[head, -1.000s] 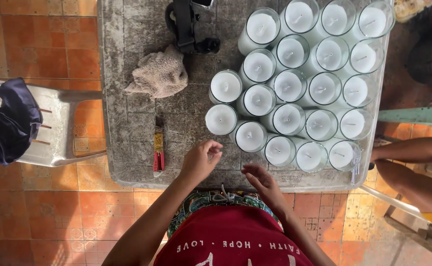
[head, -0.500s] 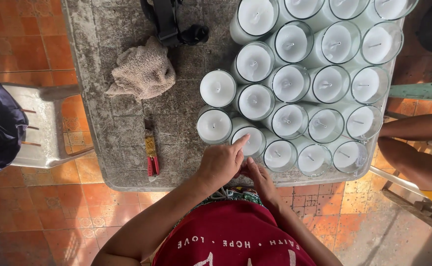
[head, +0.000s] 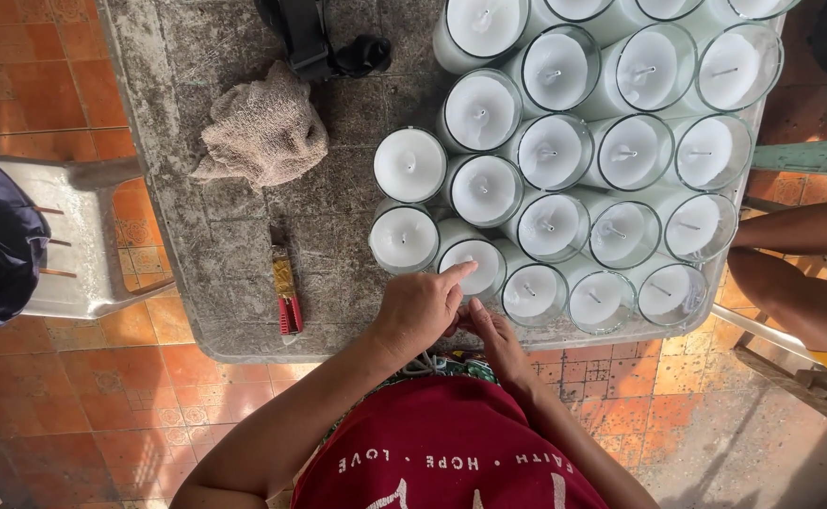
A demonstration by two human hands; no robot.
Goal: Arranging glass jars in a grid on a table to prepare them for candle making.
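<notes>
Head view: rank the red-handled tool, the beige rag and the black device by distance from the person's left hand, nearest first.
1. Red-handled tool: on the table just left of the left hand.
2. Beige rag: farther up, to the left.
3. Black device: at the table's far edge.

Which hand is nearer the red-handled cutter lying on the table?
Left. The left hand rests at the table edge, just right of the cutter; the right hand sits farther right, behind the left hand, by the nearest candle glass.

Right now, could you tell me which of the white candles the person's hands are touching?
The glass candle at the table's near edge, second from left; the left hand lies on its rim.
</notes>
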